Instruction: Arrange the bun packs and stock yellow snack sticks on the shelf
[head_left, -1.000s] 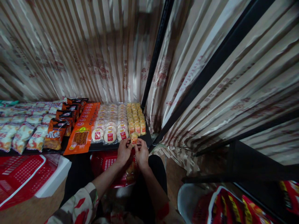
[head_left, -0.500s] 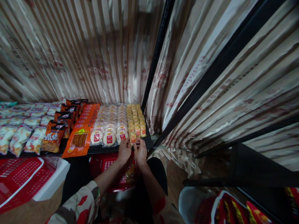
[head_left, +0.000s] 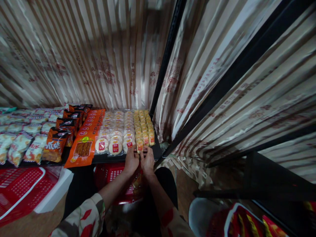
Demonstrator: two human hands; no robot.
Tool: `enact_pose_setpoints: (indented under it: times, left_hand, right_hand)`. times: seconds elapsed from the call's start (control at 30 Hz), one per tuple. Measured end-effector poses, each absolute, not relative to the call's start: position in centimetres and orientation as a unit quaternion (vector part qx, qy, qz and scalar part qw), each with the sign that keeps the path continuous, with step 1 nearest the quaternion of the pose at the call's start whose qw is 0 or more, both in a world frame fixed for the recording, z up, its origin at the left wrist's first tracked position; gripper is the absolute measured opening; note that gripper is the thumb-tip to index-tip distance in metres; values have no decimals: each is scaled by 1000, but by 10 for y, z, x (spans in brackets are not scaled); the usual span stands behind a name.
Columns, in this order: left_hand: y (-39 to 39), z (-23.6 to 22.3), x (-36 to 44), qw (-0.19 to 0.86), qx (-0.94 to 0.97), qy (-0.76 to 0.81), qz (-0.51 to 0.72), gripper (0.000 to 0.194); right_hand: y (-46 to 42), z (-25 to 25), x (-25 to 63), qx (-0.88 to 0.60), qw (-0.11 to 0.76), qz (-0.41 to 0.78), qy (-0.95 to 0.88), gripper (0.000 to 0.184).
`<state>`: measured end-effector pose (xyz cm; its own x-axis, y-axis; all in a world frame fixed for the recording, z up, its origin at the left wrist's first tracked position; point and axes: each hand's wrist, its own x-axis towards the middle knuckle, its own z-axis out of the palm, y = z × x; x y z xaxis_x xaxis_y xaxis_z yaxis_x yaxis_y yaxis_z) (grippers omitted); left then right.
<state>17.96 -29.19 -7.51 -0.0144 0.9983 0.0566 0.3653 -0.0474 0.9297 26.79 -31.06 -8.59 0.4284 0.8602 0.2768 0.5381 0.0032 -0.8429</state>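
My left hand [head_left: 131, 162] and my right hand [head_left: 147, 161] meet at the front edge of a black shelf [head_left: 108, 158]. Both pinch a small yellow snack packet [head_left: 139, 144] that stands at the front of the yellow packet rows [head_left: 143, 126]. To the left of it lie rows of round white cakes with red labels [head_left: 115, 131]. A red basket [head_left: 115, 174] sits under my hands, below the shelf.
Orange snack bags [head_left: 85, 140], dark orange bags [head_left: 58, 143] and pale bags [head_left: 21, 144] fill the shelf to the left. A red basket on a white box [head_left: 27, 189] is at lower left. Black posts [head_left: 166, 56] and striped curtains stand behind. Red-white bags [head_left: 247, 220] lie at lower right.
Both hands have moved the yellow packet forward from just off the shelf edge onto the front of its row. The camera view rose slightly.
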Motion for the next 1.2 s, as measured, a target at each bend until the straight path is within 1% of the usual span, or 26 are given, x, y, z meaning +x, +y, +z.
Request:
enact_pose_setpoints:
  times: [0.17,0.27,0.47,0.7,0.83,1.0,1.1,1.2]
  left_hand:
    - [-300,-75,181,352,602,558,451,38]
    - [-302,-76,181,341,624,546,442,36]
    - [-304,-74,179,309,657,551,411,38]
    - [-306,-70,178,307,669,557,385,41]
    - [-308,-72,174,295,684,551,376,42]
    - [-314,-77,167,272,685,548,396,34]
    - [-323,-81,160,283,698,533,386,27]
    - [-335,-88,153,305,709,528,354,25]
  right_hand:
    - [-312,-86,268,-683,494,158,-515,20]
    - [-311,-87,268,-687,481,153,-523,20]
    - [-310,-89,267,-681,477,140,-538,17]
    - [-309,-91,268,-686,461,130,-547,13]
    - [-311,-89,266,-676,488,149,-532,14]
    - [-322,-87,264,-664,520,138,-519,19]
    - [-335,-90,261,-667,528,131,-509,23]
    - [-351,-96,256,-667,530,140,-504,24]
